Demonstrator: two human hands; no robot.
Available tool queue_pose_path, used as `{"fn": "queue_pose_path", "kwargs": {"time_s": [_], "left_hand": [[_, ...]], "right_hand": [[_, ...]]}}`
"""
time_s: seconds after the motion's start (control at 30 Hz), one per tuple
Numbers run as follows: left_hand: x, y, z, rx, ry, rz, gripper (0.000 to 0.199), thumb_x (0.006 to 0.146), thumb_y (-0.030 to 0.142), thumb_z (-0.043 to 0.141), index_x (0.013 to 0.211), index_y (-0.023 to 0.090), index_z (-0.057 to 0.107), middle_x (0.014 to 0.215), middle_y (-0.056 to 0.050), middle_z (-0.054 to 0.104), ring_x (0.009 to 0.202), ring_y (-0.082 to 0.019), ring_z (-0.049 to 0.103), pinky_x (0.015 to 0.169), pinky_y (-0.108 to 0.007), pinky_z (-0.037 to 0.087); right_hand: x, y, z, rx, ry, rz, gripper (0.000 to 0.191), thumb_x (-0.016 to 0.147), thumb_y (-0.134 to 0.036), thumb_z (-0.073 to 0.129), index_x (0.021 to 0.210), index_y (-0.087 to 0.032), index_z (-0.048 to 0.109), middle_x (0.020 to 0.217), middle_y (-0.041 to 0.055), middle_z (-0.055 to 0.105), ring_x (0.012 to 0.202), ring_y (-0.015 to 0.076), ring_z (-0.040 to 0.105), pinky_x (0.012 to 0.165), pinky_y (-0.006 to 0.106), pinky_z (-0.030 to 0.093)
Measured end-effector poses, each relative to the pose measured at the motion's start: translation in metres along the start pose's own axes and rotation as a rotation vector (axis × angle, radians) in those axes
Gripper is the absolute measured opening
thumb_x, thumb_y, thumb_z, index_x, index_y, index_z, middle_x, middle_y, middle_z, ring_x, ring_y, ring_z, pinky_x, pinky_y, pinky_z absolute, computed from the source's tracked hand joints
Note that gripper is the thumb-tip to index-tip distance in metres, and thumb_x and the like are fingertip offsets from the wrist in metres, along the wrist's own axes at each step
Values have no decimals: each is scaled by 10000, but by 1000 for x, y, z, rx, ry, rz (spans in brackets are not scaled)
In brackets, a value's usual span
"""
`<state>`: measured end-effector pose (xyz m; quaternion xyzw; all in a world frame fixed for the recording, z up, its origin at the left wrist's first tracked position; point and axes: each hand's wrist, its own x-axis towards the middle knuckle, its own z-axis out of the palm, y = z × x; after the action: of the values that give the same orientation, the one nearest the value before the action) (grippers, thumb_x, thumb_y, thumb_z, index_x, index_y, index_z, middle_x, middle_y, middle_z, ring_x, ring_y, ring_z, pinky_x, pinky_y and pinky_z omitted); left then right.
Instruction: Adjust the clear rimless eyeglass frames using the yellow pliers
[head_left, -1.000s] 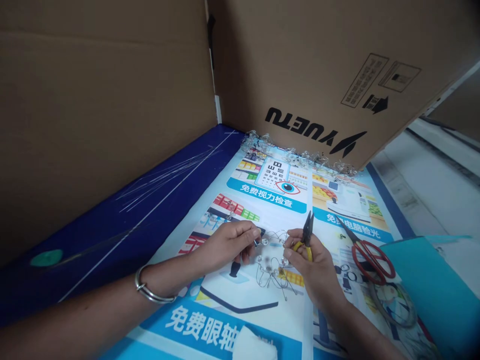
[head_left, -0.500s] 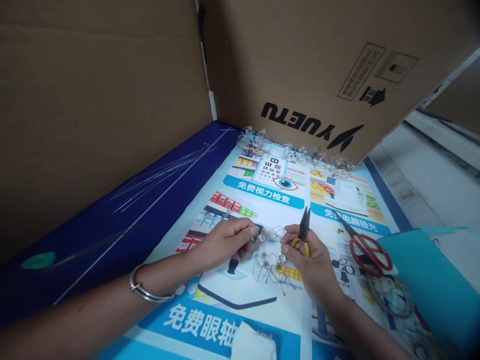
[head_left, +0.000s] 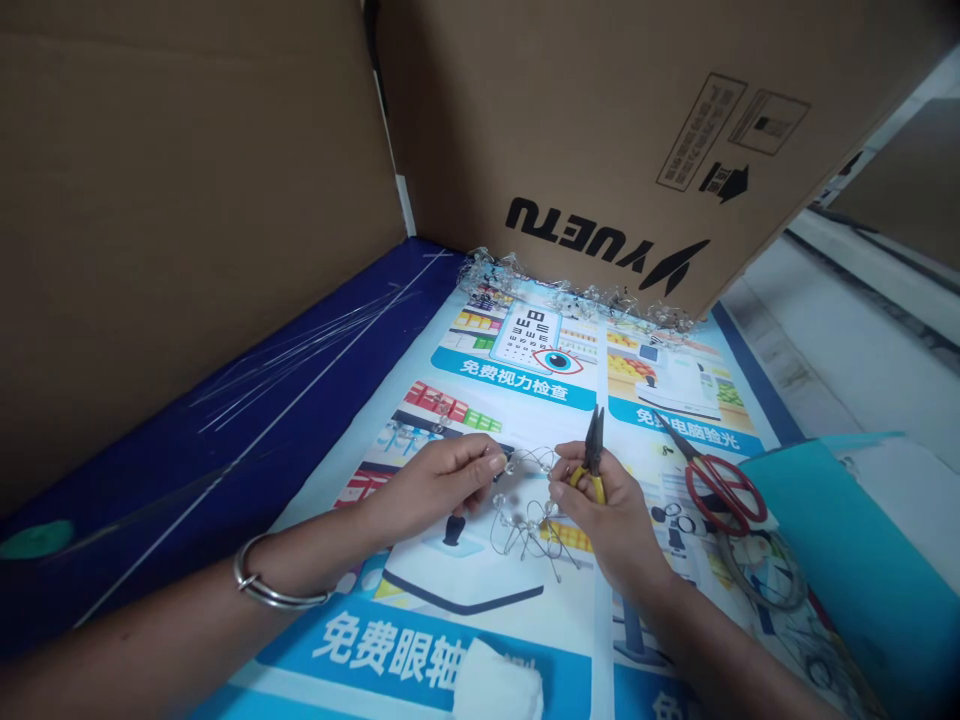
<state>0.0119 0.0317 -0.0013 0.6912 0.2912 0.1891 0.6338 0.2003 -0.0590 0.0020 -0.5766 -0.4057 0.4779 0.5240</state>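
A ring of thin wire with clear beads (head_left: 529, 520) hangs between my two hands, loose wire ends curling from its lower side. My left hand (head_left: 457, 478), below a silver bangle (head_left: 274, 590), pinches the ring's left side between thumb and forefinger. Opposite it, my right hand (head_left: 607, 495) pinches the right side of the ring. Pliers with yellow handles (head_left: 594, 455) are tucked in the right hand, their dark jaws pointing up and away. The fingertips partly hide the wire at both grips.
Red-handled scissors (head_left: 724, 492) and a wire coil (head_left: 765, 570) lie right of my right hand, beside a teal sheet (head_left: 847, 540). Beaded wire pieces (head_left: 577, 300) line the cardboard wall (head_left: 600, 120). White tissue (head_left: 499, 683) lies nearest me; thin wires (head_left: 300, 345) lie left.
The whole view has shifted slightly, so things appear a little further left. Both hands keep their grips on the beaded ring, with the pliers still in the right hand.
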Motion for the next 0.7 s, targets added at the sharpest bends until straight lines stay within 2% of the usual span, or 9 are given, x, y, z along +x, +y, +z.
{"fn": "queue_pose_path", "kwargs": {"time_s": [0.27, 0.43, 0.57, 0.7], "left_hand": [[0, 0, 1, -25, 22, -24, 338, 902, 425, 401, 728, 151, 494, 624, 9, 535, 547, -98, 494, 475, -183, 375], [1, -3, -2, -191, 75, -23, 311, 892, 438, 427, 853, 150, 539, 634, 7, 557, 524, -90, 496, 477, -186, 369], [2, -7, -6, -370, 89, -4, 251, 869, 404, 494, 878, 157, 536, 620, 10, 565, 516, -85, 491, 467, -181, 347], [2, -10, -10, -439, 87, 13, 208, 850, 366, 535, 879, 160, 535, 602, 13, 574, 493, -78, 470, 455, -177, 335]], "right_hand": [[1, 0, 0, 17, 2, 5, 325, 726, -195, 651, 1021, -249, 524, 796, -34, 539, 675, 94, 460, 603, 224, 387], [-2, 0, 3, 31, 28, 34, 382, 714, -208, 671, 1066, -262, 535, 831, -28, 532, 721, 101, 475, 633, 225, 396], [-4, 2, 6, 56, 62, 101, 389, 696, -241, 693, 1061, -267, 563, 831, -28, 526, 710, 97, 477, 638, 228, 403], [-4, 0, 10, 48, 84, 146, 410, 654, -269, 723, 1039, -246, 583, 825, -13, 539, 709, 115, 493, 666, 263, 422]]}}
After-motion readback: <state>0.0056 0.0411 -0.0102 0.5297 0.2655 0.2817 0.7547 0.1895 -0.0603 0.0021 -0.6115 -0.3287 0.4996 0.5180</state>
